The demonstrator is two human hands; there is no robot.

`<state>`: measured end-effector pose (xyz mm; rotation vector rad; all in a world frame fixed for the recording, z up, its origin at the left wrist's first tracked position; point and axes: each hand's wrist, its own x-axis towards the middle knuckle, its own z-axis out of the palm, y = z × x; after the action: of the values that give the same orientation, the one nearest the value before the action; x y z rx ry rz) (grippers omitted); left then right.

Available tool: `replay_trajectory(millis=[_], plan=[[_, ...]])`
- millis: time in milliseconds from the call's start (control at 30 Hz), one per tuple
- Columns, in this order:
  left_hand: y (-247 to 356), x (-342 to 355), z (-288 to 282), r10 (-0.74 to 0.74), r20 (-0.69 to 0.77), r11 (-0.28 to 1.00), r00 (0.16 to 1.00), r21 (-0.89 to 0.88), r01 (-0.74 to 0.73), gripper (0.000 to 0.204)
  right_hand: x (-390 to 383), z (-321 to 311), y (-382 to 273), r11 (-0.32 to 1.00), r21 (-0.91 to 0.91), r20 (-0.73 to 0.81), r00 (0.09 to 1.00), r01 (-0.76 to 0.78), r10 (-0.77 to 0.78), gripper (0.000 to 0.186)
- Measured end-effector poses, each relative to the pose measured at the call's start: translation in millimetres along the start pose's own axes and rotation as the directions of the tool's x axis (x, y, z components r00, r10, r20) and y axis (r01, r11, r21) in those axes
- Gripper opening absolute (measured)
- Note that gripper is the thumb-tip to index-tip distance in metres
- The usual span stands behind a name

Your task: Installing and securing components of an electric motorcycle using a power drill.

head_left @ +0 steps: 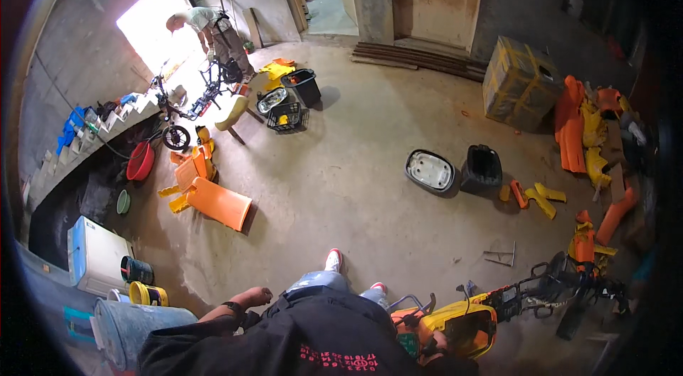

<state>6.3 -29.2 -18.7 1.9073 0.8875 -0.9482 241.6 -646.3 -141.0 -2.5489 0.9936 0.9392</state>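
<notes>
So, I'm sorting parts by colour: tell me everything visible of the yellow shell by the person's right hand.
The yellow shell looks like moulded plastic, with a rounded edge around a dark hollow whose opening shows to the camera. It lies at the person's right, with black vehicle parts beyond its right end and an orange piece by its left end. The right hand is at its left side; whether it grips the shell cannot be made out.

This looks like a rough scooter workshop: a co-worker (213, 26) bends over a stripped two-wheeler (208, 101), a yellow-bodied scooter (466, 320) stands at the near edge, and loose orange panels (219, 204) and black bins (482, 168) sit on a stained concrete floor (341, 212) between unpainted grey walls (530, 2).
</notes>
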Motion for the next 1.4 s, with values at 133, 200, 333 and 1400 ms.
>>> replay_trajectory(millis=[133, 200, 333, 1400], plan=[[-19.7, 2.0, -1.3, 0.234, 0.046, 0.957, 0.971, 0.164, -0.238, 0.034, 16.1, 11.4, 14.2, 0.992, 0.052, -0.063, 0.991, -0.119, 0.122, 0.025], [-1.5, 5.8, -8.3, 0.108, 0.037, 0.983, 0.993, 0.148, -0.112, 0.034, 3.7, 10.7, 21.2, 0.984, 0.071, -0.06, 0.983, -0.166, 0.171, 0.025], [28.1, -20.3, -7.8, 0.009, 0.011, 0.999, 1.0, 0.045, -0.01, 0.035, 3.1, -4.9, 41.7, 0.944, 0.064, 0.018, 0.946, 0.323, -0.324, 0.025], [50.9, -49.1, -10.7, 0.046, -0.057, 0.99, 0.997, 0.139, -0.038, 0.032, -7.3, -15.2, -0.8, 0.843, 0.438, 0.385, 0.913, -0.312, 0.138, 0.023]])
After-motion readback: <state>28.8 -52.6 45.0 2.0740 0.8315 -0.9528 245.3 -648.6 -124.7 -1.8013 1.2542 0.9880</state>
